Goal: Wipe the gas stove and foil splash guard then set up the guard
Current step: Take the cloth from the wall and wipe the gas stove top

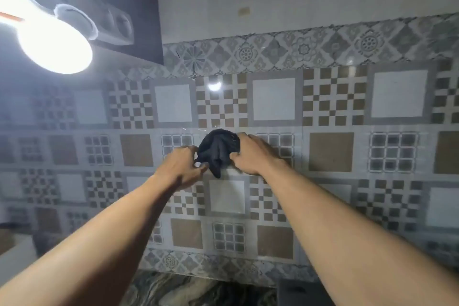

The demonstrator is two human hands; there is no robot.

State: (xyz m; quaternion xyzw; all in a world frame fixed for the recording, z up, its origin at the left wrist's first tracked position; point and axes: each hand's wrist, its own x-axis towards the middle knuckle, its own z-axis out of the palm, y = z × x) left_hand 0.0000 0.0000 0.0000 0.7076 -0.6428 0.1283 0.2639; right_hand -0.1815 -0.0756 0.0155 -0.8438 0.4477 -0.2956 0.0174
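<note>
Your fingertips are buried in the folds of the dark cloth [219, 150], and its full outline is hidden. Your left hand [182, 165] and right hand [252, 154] each clench one side of the bunched cloth, raised before the tiled wall [330, 107]. One loose tail points downward.

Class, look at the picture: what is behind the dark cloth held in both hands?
Patterned wall tiles show all around the cloth, which the left hand and right hand grip. The patch of tile directly behind it is covered, so it cannot be seen.
</note>
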